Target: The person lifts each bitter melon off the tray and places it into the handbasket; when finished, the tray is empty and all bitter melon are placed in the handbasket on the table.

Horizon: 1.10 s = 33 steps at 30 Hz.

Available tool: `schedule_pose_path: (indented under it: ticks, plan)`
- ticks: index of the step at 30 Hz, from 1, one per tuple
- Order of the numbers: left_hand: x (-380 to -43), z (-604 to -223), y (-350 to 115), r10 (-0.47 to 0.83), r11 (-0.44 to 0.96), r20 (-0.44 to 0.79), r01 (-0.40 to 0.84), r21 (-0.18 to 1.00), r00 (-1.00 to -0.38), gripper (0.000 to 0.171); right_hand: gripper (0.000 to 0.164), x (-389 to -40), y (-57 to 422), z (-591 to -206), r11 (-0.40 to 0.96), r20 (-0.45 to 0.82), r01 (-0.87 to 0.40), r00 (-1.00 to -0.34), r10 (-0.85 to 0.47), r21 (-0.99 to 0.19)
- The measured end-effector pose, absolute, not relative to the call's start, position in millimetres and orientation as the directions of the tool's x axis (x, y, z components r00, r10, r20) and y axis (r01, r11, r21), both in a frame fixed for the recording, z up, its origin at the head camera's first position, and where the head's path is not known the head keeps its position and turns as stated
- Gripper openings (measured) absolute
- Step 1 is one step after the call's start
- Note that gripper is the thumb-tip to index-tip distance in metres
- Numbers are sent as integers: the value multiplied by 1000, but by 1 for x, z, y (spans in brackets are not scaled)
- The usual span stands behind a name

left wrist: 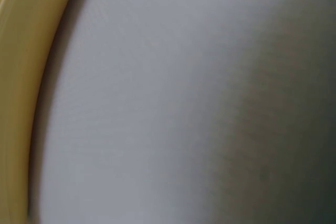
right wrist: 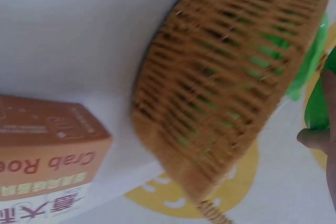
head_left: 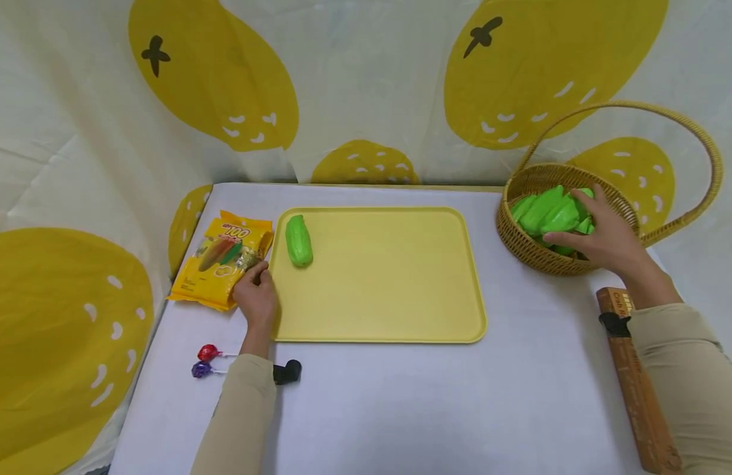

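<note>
My right hand [head_left: 606, 231] is over the wicker basket [head_left: 544, 260], fingers and thumb spread around a green, papaya-like fruit [right wrist: 316, 106]. More green fruits [head_left: 541, 210] of that kind lie in the basket. In the right wrist view, the gripped fruit shows beyond the basket rim, with the thumb [right wrist: 312, 139] against it. My left hand [head_left: 258, 295] rests beside the left rim of the yellow tray [head_left: 378, 277], fingers loosely curled, near a yellow candy bag [head_left: 214, 264]. Whether it touches the bag or tray is unclear. One green fruit [head_left: 299, 241] lies on the tray's left side.
A red lollipop [head_left: 208, 352] and a purple lollipop [head_left: 202, 369] lie left of my left forearm. Partly under my right sleeve is a brown crab roe box [head_left: 636, 389]. The basket's tall handle [head_left: 707, 152] arches to the right. A lemon-patterned cloth [head_left: 366, 86] hangs behind the table.
</note>
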<state>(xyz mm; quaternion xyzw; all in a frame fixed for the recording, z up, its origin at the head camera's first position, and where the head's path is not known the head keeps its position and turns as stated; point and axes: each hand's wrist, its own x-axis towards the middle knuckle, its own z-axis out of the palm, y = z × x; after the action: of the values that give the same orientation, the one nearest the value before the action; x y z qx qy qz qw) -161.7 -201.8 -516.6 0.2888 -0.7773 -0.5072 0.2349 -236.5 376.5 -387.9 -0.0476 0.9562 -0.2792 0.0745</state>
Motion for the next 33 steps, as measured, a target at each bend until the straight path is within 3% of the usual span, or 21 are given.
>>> schedule_pose_path:
  ticks: [21,33]
  plan:
    - [-162,-516,-202,-684,344,74,-232,910,-726,25,118,-249,407,-418,846,-236,32,-965,-112,-533]
    - [-163,-518,-204,-684,341,63,-242,908,-727,25,113,-254,409,-420,818,-259,11,-951,-169,-575]
